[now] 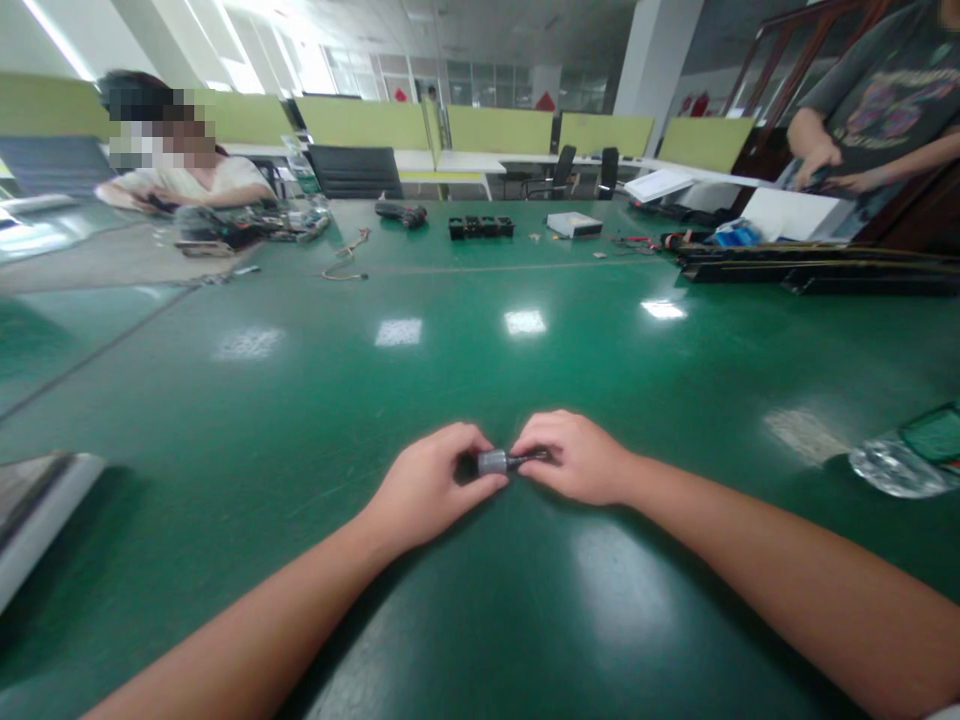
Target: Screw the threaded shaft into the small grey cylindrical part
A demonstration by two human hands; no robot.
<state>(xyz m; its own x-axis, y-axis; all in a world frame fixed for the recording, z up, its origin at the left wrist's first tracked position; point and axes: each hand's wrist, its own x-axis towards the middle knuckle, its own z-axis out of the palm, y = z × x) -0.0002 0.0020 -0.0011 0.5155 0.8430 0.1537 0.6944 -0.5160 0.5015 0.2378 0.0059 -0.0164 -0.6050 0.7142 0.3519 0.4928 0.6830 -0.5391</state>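
Low over the green table [315, 400], both hands meet on one small part, a grey cylinder with a thin dark shaft [492, 462]; its exact kind does not show. My left hand [429, 482] curls its thumb and fingers around the cylinder's left end. From the other side my right hand [576, 458] pinches the thin dark end between thumb and fingertips. The part lies roughly level, pointing left to right. Fingers partly cover both of its ends.
A clear plastic bottle [907, 460] lies at the right. At the left edge is a pale-edged flat object [49, 510]. Farther back are a black block-shaped part [481, 228], a silver box [574, 225], a cable [346, 258] and long dark bars [817, 270]. Two people are across the table.
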